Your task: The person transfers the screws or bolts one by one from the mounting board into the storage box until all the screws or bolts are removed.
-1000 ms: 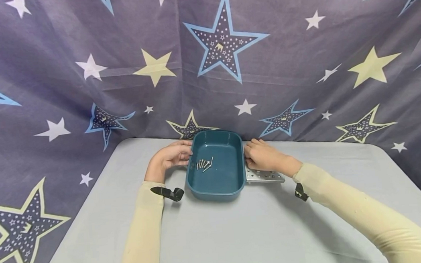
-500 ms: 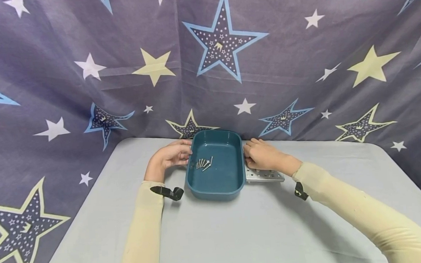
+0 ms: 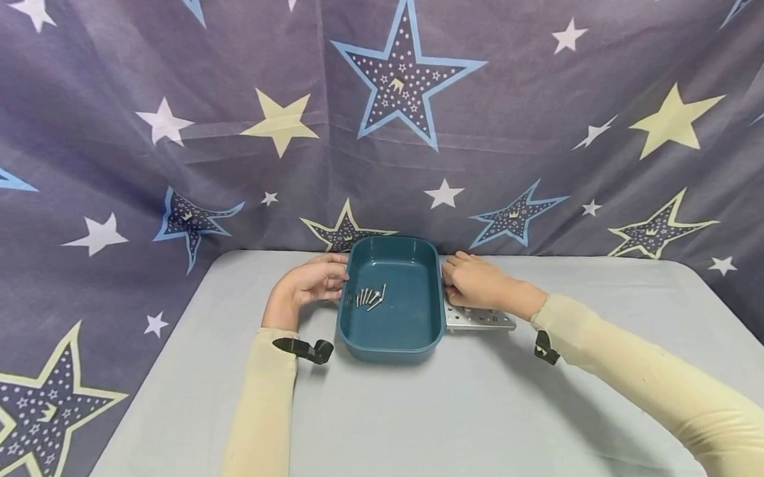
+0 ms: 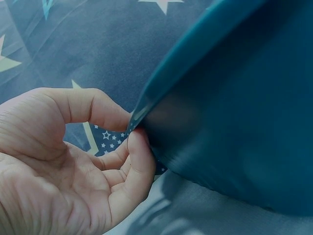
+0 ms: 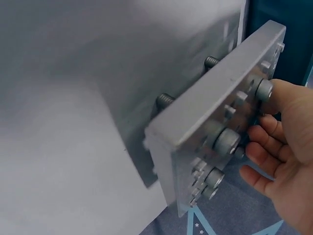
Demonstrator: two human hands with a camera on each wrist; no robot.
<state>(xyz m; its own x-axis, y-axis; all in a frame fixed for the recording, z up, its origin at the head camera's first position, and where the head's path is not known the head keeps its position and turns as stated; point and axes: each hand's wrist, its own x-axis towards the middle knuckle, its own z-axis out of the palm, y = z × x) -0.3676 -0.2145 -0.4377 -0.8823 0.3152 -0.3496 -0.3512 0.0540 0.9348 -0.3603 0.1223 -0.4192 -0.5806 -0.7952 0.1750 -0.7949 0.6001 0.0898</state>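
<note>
A dark teal tray (image 3: 396, 318) stands near the back of the table with several small metal screws (image 3: 369, 297) lying in its left half. My left hand (image 3: 312, 281) is at its left side, and thumb and finger (image 4: 137, 147) pinch the wall edge in the left wrist view. Right of the tray is a silver metal plate (image 3: 482, 318), studded with screws of different sizes (image 5: 227, 140); threaded ends show behind it. My right hand (image 3: 480, 283) covers the plate's far part. Its fingers (image 5: 264, 142) curl in at a screw on the face, their tips partly hidden.
A pale grey table (image 3: 393, 420) extends in front of the tray. Behind it hangs a dark cloth (image 3: 512, 114) with a star pattern, close to the tray's far end. Black wrist straps (image 3: 306, 350) sit on both sleeves.
</note>
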